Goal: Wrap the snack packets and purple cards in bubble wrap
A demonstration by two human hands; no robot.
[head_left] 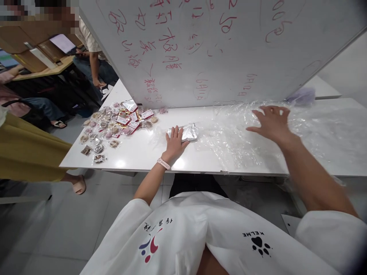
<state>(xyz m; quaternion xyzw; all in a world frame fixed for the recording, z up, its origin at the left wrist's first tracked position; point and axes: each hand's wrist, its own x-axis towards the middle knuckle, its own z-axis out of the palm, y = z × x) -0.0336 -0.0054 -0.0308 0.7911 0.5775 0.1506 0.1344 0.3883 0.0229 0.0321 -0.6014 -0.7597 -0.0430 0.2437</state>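
My left hand (pixel 174 143) lies flat with fingers stretched over the left end of a silver foil packet (pixel 189 132) on the white table (pixel 197 158). Clear plastic wrap (pixel 232 139) spreads from the packet across the right part of the table, crumpled and shiny. Above that wrap, my right hand (pixel 272 124) has its fingers apart and bent, with the thumb pointing left. Nothing shows in its grasp. Whether its fingertips touch the plastic is hard to make out.
Left on the table is a pile of small wrapped snacks (pixel 99 124) with red and white packets (pixel 133 124). A whiteboard (pixel 183 53) with red writing stands along the back edge. A purple bundle (pixel 302 95) lies behind right. People stand and sit at the left, near cardboard boxes (pixel 28 63).
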